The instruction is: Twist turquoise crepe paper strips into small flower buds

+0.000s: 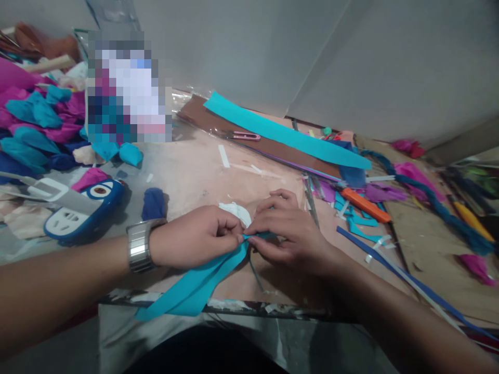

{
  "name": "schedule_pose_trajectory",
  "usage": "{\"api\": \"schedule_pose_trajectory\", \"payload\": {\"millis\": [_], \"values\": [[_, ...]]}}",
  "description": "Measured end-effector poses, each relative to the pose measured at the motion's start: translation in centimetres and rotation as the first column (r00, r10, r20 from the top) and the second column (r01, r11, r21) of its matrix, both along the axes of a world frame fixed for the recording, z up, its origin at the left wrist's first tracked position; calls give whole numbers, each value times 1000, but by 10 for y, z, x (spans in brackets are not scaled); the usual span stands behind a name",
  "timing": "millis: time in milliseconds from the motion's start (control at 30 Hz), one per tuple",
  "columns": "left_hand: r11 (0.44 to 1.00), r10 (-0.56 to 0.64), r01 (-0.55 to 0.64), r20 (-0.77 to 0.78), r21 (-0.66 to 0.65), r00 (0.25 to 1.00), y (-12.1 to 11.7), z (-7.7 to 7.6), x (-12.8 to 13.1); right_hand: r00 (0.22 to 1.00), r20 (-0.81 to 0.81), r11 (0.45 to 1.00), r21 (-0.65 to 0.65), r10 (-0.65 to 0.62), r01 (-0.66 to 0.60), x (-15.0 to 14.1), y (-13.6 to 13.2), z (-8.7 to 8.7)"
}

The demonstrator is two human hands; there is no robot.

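Note:
A turquoise strip of crepe paper (195,285) is gathered at its upper end between both my hands, while its loose part hangs down to the left over the table's front edge. My left hand (195,236), with a metal watch (138,246) on the wrist, pinches the gathered end between thumb and finger. My right hand (290,234) is closed on the same end just to the right, its other fingers bent above. Behind the hands lies a white crumpled piece (236,212), partly hidden. A dark blue paper bundle (153,203) stands near my left wrist.
A power strip (83,210) with plugs lies at left, beside a heap of pink and blue paper pieces (42,114). Farther back are a long turquoise sheet (284,132) and pink-handled thread snips (245,136). At right, an orange cutter (366,205) rests among paper scraps.

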State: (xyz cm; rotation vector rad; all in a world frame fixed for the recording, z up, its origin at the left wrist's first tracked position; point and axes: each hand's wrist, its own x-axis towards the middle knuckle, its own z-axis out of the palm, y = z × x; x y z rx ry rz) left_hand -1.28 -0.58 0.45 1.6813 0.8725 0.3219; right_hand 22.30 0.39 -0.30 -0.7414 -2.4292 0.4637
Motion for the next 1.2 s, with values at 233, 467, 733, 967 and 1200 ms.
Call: {"api": "schedule_pose_trajectory", "payload": {"millis": [233, 467, 733, 967, 1200], "values": [[997, 31, -32, 10, 69, 999, -4, 1, 1, 999, -40, 999, -53, 4, -6, 0, -1, 2], [964, 83, -48, -123, 263, 989, -9, 6, 3, 999, -43, 987, -160, -19, 11, -2, -3, 6], [914, 91, -24, -148, 405, 985, -10, 7, 3, 1000, 3, 979, -203, -17, 17, -1, -4, 7], [944, 82, -28, -151, 327, 985, -8, 8, 2, 999, 7, 991, -131, -36, 37, -1, -3, 4], [986, 59, -53, -35, 155, 998, -4, 4, 2, 1000, -2, 997, -70, -30, 30, 0, -2, 4]]}}
